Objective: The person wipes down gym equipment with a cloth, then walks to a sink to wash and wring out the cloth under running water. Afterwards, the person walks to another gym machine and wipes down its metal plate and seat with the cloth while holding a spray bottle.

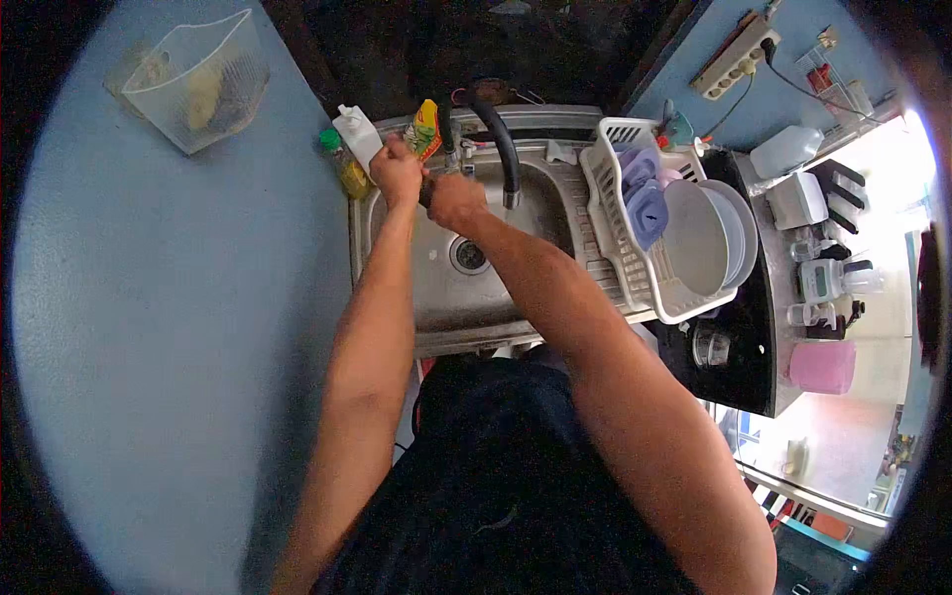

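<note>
My left hand (pixel 398 177) is over the left side of the steel sink (pixel 436 297), its fingers curled and slightly blurred. Close beside it, my right hand (pixel 458 201) is closed around a dark, handle-like object (pixel 426 190) that shows between the two hands; I cannot tell its kind. Just behind my left hand stands a white bottle (pixel 357 135). A glass bottle with a green cap (pixel 352 178) is to its left, and a yellow packet (pixel 426 127) stands at the sink's back rim. The black faucet (pixel 508 159) arches over the basin, right of my hands.
A white dish rack (pixel 635 268) holding purple containers (pixel 647 208) and large white bowls (pixel 694 238) stands right of the sink. A clear wall holder (pixel 203 89) hangs upper left. A power strip (pixel 734 67) is on the right wall, above a counter with several containers.
</note>
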Tool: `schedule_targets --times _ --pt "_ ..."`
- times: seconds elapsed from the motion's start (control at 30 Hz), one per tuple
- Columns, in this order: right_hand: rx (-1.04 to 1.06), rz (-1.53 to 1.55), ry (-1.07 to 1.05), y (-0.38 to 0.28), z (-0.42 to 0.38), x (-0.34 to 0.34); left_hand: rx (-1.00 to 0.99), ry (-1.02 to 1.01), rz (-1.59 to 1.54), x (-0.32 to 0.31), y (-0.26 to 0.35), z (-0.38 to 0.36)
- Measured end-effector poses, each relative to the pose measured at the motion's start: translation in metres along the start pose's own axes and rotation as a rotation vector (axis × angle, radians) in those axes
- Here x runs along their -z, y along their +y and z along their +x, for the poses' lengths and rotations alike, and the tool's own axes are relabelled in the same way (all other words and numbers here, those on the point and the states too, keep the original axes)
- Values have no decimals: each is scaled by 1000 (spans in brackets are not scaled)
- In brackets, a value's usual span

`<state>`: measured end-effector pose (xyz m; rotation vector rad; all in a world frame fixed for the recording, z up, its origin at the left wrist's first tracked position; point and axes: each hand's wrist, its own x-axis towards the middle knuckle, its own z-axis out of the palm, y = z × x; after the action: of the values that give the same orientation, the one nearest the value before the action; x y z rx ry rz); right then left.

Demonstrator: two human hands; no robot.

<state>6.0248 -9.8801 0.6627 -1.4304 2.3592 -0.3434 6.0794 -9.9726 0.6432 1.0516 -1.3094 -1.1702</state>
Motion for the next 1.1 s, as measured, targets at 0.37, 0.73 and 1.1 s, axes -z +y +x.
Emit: schedule_targets --times 0.37,0.73,1.1 --pt "181 -234 35 0 6 -8 378 183 -165 10 -33 10" --pt "421 -109 -406 64 18 -126 677 -242 -410 57 -66 -38" --pt "-17 1236 -371 129 -178 -35 558 -993 -266 36 -63 -110"
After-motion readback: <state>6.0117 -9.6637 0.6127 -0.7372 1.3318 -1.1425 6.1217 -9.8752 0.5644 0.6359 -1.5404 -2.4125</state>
